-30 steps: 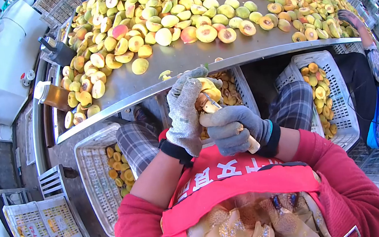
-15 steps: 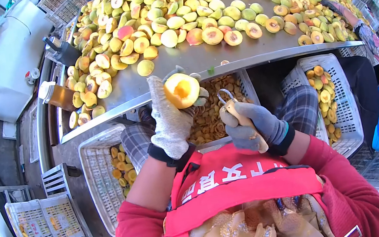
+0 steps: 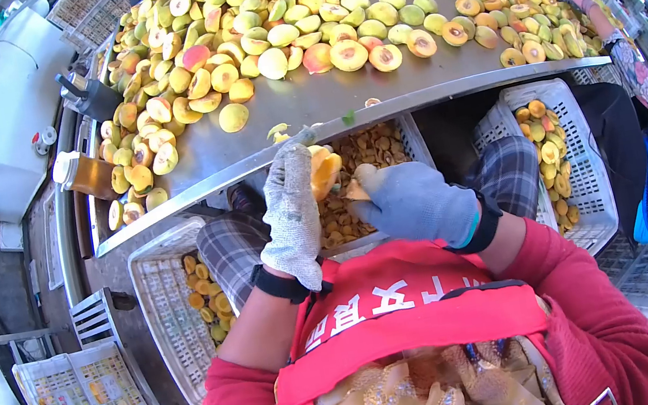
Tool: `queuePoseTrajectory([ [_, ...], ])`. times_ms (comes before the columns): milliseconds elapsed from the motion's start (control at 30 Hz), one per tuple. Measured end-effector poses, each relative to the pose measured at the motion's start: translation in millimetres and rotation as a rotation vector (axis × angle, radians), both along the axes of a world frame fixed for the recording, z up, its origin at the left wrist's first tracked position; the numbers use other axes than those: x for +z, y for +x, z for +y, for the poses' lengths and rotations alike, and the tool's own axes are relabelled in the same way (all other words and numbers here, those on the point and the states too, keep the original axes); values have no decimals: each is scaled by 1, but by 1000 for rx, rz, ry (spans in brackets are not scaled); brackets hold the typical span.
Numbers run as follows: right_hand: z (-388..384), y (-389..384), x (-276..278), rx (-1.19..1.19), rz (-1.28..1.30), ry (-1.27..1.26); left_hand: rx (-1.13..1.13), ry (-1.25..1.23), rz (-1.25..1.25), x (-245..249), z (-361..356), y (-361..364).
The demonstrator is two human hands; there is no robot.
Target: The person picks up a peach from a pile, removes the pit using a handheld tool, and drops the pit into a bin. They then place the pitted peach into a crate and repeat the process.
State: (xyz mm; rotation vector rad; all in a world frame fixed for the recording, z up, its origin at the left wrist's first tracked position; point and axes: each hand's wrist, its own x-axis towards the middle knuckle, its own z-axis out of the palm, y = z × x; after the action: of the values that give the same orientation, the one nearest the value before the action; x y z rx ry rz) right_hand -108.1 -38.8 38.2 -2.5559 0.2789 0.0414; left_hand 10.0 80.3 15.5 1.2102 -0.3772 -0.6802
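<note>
— Where is the half (image 3: 325, 170) at this moment?

— Directly above the crate (image 3: 421, 151), over its left part. The left hand (image 3: 291, 208) has closed its grip on it. The fingers are around the skin side, and the cut face is turned to the right.

— And the right hand (image 3: 416, 203)?

— It is also above the crate, just beside the half, maybe touching it. Its fingers are curled downward and the back of the glove faces the camera, so I cannot tell if this grip has hold of something. A small pale bit (image 3: 354, 192) shows at the fingertips, but I cannot say what it is.

— What could go wrong, in your opinion?

— First, much of the half stands out from the left fingers. If the glove is wet from juice, I think the half may slip out and fall outside the crate.

— Anything more?

— The two hands are very close. If the right one hides something sharp, a push with too much force could go through the soft flesh and into the left glove. Also, one peach (image 3: 232, 117) lies alone on the table (image 3: 308, 103), beyond the crate and not far from the near edge. A knock on the table could roll it down.
</note>
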Motion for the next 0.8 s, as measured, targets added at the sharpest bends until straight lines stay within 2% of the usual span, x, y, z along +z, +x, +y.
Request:
queuePoseTrajectory([
  [33,-2,-3,0,-17,60,-68,5,-1,-23,0,3,4],
  [167,3,-9,-4,-30,-43,-60,11,46,-66,1,9,11],
  [233,10,-2,2,-45,-147,-15,22,24,11,3,5,4],
  [333,12,5,-1,4,-96,-37,35,3,58,6,5,-3],
  [433,6,-2,-15,5,20,-159,83,99,-280,3,16,8],
  [500,9,-2,-13,-5,-65,-135,93,112,-314,7,19,7],
  [600,14,1,-4,-4,-154,-102,71,39,-37,3,11,4],
  [633,17,4,-3,8,-182,-88,59,9,145,5,8,2],
  [733,11,5,-19,28,-149,-83,30,164,-511,-4,20,9],
  [800,4,1,-35,-14,-120,-74,123,172,-395,1,47,21],
])
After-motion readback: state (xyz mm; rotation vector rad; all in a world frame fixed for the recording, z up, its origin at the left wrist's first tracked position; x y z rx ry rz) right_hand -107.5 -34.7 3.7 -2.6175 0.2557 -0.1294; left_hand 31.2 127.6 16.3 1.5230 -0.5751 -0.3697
